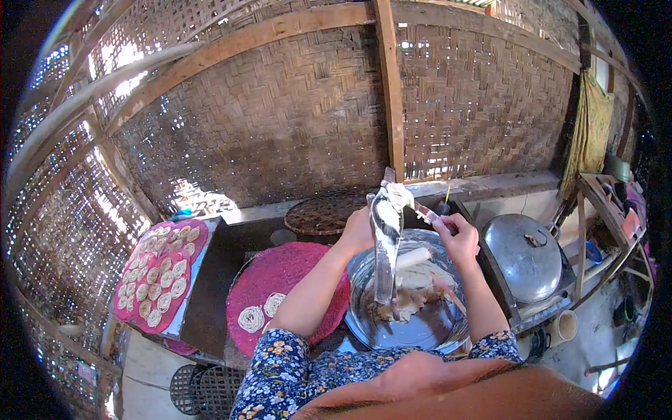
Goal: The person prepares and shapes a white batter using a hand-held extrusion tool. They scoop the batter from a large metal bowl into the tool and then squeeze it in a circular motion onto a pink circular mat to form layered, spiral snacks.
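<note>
My left hand (359, 231) grips a long wooden press-like tool (386, 262), held tilted over a large metal basin (362, 328) and smeared with white dough. A lump of white dough (400, 195) sits at its upper part. In my right hand (461, 239) is a small flat scraper (428, 214) with dough on it, its tip close to the lump. Inside the basin lie a mass of pale dough (420, 281), a white dough cylinder (413, 258) and a pinkish flat stick (449, 291). The wooden tool hides part of the basin.
Left of the basin, a round pink mat (294, 273) carries coiled noodle-like nests (251, 319). More nests cover pink mats (157, 273) farther left. A lidded metal pot (522, 257) stands on the right. Behind are a woven tray (325, 212) and a woven bamboo wall (262, 121).
</note>
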Tool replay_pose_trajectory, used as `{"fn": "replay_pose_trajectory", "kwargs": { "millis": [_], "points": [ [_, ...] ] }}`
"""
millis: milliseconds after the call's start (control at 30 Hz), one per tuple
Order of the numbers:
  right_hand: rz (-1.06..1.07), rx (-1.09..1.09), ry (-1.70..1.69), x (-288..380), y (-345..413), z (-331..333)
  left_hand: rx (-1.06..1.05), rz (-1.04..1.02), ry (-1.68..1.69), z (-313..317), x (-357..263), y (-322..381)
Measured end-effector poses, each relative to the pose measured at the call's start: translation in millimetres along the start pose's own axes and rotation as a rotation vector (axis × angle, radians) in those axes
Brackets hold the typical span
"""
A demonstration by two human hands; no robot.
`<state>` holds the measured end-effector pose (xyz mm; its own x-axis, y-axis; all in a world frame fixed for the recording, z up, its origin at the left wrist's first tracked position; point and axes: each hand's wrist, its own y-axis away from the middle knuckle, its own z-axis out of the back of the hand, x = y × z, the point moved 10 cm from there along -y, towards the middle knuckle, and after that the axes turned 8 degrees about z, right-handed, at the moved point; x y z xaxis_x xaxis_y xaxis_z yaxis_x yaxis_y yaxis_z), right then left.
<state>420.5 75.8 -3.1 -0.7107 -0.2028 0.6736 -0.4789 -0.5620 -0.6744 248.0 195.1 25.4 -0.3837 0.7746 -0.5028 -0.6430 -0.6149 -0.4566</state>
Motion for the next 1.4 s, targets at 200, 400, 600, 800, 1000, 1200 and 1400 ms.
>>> {"fn": "replay_pose_trajectory", "kwargs": {
  "millis": [200, 400, 600, 800, 1000, 1200, 1400],
  "points": [
    [0.205, -0.002, -0.035, 26.6, 21.4, -9.2, 0.028, 0.135, -0.123, -7.6, 33.9, 0.0],
    [0.041, 0.223, -0.359, -7.5, 29.8, -17.1, 0.061, 0.237, 0.165, -5.0, 62.1, 5.4],
    [-0.074, 0.049, -0.113, -31.4, 10.8, -10.2, 0.247, 0.385, 0.934, -29.3, 63.3, 2.7],
    [-0.044, 0.2, -0.584, -25.6, 34.5, -25.8, 0.28, 0.443, 1.069, -8.4, 59.4, 5.1],
    [-0.236, 0.184, -0.708, -41.7, 25.7, -23.8, 0.267, 0.068, 1.521, 54.8, 41.7, 29.6],
    [0.019, 0.434, -0.504, 18.5, 29.4, -60.9, 0.538, -0.086, 1.936, 44.0, 27.0, 40.8],
    [0.582, 0.409, -0.205, 87.4, 15.4, -35.8, 0.538, -0.053, 1.944, 31.0, 31.7, 54.1]
  ]
}}
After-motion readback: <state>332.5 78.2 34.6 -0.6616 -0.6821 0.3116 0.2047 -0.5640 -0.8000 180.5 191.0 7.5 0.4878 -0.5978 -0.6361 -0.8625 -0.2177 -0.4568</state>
